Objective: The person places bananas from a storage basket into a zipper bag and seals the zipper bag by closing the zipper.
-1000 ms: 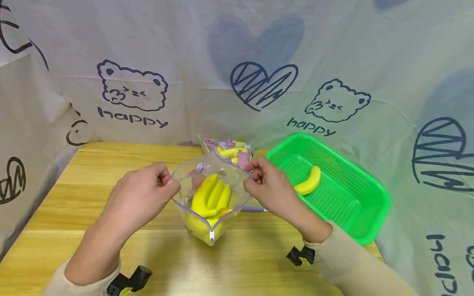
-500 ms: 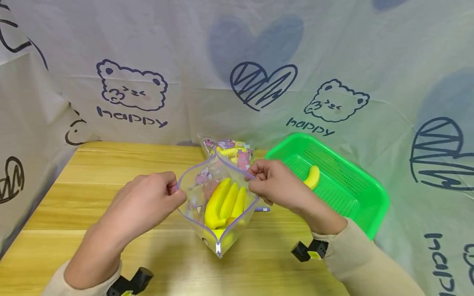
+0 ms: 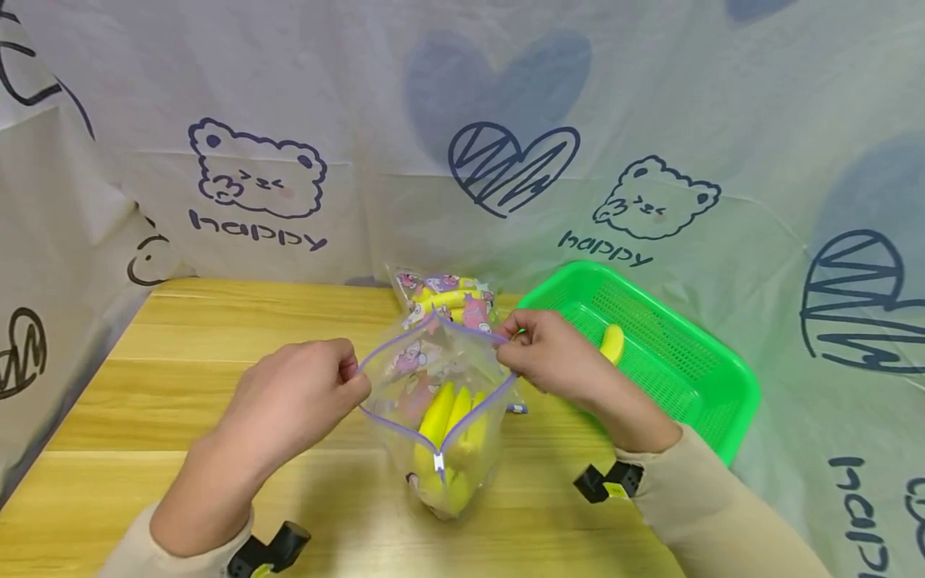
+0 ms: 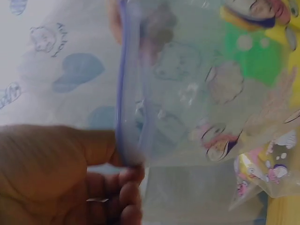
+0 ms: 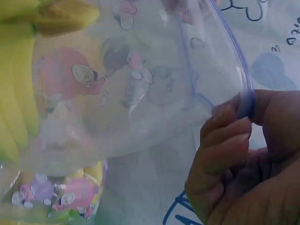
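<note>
Bag (image 3: 451, 361), clear, printed: hung between both hands, mouth spread, lower end over the table (image 3: 217, 337); whether it touches the wood cannot be told. Bananas (image 3: 439, 413): a yellow bunch in the lower bag, below the purple rim (image 3: 397, 425). Left hand (image 3: 303, 393): thumb and fingers pinching the rim at the left. Right hand (image 3: 560, 353): the same pinch at the right. White slider (image 3: 438, 461): on the rim's near corner, untouched. Second bag (image 3: 448, 297): behind, yellow contents. Loose banana (image 3: 613, 343): in the green basket (image 3: 679, 329), right. Handling note, by judgement: the pinch is best kept on the stiff rim, not the thin film, both sides level; a gentle shake should settle the bunch; a hard tug could crease the rim.
</note>
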The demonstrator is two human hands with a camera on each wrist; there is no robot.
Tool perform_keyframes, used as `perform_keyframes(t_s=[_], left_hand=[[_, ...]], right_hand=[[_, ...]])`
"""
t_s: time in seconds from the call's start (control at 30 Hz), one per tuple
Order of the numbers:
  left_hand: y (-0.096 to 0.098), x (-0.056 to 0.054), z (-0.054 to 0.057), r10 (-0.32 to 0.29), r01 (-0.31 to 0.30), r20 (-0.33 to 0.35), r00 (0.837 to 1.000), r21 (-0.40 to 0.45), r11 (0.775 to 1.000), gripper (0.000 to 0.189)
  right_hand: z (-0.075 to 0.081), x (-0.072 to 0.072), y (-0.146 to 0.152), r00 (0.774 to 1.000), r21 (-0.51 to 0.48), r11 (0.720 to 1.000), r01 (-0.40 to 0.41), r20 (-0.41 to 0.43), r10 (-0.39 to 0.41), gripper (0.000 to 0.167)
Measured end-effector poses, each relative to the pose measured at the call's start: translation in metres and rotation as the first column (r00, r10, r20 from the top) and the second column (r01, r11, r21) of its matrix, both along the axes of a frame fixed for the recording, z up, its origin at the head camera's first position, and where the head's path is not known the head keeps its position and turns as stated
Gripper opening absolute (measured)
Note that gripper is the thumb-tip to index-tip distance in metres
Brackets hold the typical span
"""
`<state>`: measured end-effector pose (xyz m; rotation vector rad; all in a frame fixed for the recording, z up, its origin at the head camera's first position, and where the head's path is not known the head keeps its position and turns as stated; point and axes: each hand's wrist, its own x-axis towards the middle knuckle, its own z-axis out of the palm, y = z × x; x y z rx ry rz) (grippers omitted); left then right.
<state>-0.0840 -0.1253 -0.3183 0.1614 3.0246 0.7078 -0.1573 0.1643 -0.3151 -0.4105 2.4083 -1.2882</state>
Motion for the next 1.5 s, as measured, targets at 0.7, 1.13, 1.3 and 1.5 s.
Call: perform_keyframes(t_s=[0.7,1.13,1.3,1.5], left_hand=[[0.025,-0.017,-0.024,0.053,-0.069,-0.265,0.963,-0.053,0.996,0.016],[0.024,-0.021,-0.022,0.027,-0.046,-0.253,0.967,-0.072,0.996,0.016],[0.022,-0.021,-0.021,0.041,-0.054,-0.229,0.973,-0.054,0.997,0.014],[0.022,-0.021,-0.021,0.044,-0.054,-0.216,0.975,-0.04,0.998,0.013]], right_hand=[[-0.016,-0.019,0.015,0.949,0.172,0.97,0.171,-0.292,-0.115,0.033],[-0.07,-0.079,0.135,0.949,0.496,0.82,0.285,-0.267,-0.169,0.035],[-0.082,-0.096,0.163,0.969,0.627,0.74,0.243,-0.191,-0.155,0.047],[-0.104,-0.105,0.17,0.982,0.693,0.698,0.181,-0.091,-0.164,0.046]])
